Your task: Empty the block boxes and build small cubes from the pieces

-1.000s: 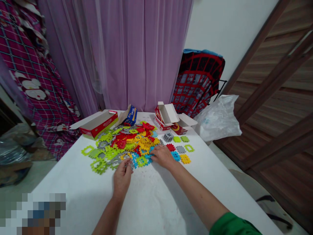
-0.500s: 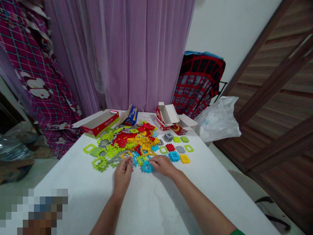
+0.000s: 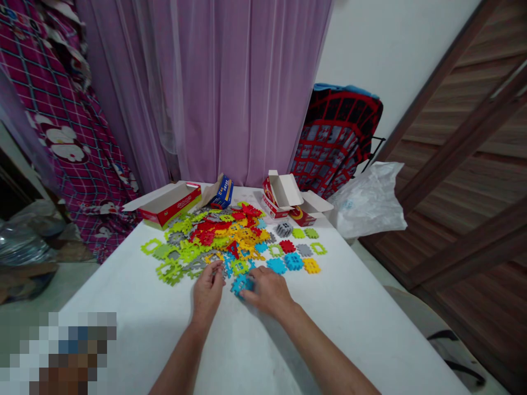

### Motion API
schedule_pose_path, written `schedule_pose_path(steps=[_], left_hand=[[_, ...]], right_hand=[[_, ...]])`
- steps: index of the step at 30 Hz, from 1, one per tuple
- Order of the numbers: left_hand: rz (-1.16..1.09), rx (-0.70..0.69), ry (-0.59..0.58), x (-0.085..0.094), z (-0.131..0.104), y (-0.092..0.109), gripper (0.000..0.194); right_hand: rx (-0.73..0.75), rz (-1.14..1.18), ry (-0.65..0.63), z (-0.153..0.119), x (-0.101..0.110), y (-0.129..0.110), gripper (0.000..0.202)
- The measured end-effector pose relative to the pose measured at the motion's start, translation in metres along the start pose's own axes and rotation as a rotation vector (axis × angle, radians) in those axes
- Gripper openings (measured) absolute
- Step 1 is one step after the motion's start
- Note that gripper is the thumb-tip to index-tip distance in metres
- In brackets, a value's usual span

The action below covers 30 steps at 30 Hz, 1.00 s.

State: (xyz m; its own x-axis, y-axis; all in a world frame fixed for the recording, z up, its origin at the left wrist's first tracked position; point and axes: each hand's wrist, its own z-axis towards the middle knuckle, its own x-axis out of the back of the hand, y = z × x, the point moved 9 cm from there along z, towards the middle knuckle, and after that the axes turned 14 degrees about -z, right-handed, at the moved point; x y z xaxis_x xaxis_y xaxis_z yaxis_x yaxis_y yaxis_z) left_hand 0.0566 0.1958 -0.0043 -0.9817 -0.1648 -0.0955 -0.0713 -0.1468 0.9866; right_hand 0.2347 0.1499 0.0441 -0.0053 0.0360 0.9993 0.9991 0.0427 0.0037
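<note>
My right hand (image 3: 268,289) is closed around the right side of blue notched plastic tiles (image 3: 240,286), in front of the pile. Thumb and fingers grip their edge; I cannot tell how many there are. My left hand (image 3: 209,286) rests to the left of them, its fingers curled at the near edge of the pile. What lies in those fingers, if anything, is hidden. Beyond both hands spreads the heap of notched plastic tiles (image 3: 224,233) in green, red, yellow, grey and blue. Nearest my left hand are grey and green pieces.
Sorted tiles lie right of the heap, among them a blue tile (image 3: 276,266), a red tile (image 3: 287,246), a yellow tile (image 3: 312,266) and a grey stack (image 3: 284,229). Behind stand a red-green box (image 3: 177,207), a blue box (image 3: 224,192) and red boxes (image 3: 276,208). A plastic bag (image 3: 368,203) hangs right.
My right hand has shifted slightly nearer and now wraps the blue tiles, which have moved a little left and tilted. Another blue tile shows to the right of that hand. My left hand has hardly moved.
</note>
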Motion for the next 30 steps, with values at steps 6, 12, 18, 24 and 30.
schedule_pose_path(steps=[6, 12, 18, 24, 30], left_hand=[[-0.007, 0.002, -0.006, 0.000, -0.001, 0.002, 0.045], [-0.002, -0.008, -0.004, 0.000, 0.000, 0.002, 0.044], [0.009, -0.009, -0.006, 0.000, -0.001, 0.002, 0.043], [0.041, 0.008, 0.003, 0.001, -0.001, 0.003, 0.046], [0.051, 0.018, 0.000, 0.000, -0.001, 0.007, 0.047]], right_hand=[[-0.019, -0.016, -0.030, -0.001, -0.015, -0.016, 0.048], [0.021, -0.015, -0.025, -0.002, -0.014, -0.002, 0.043], [-0.115, -0.036, -0.008, -0.015, -0.008, 0.024, 0.039], [-0.449, -0.025, 0.121, -0.021, 0.018, 0.112, 0.054], [-0.615, -0.119, 0.147, -0.019, 0.019, 0.170, 0.043]])
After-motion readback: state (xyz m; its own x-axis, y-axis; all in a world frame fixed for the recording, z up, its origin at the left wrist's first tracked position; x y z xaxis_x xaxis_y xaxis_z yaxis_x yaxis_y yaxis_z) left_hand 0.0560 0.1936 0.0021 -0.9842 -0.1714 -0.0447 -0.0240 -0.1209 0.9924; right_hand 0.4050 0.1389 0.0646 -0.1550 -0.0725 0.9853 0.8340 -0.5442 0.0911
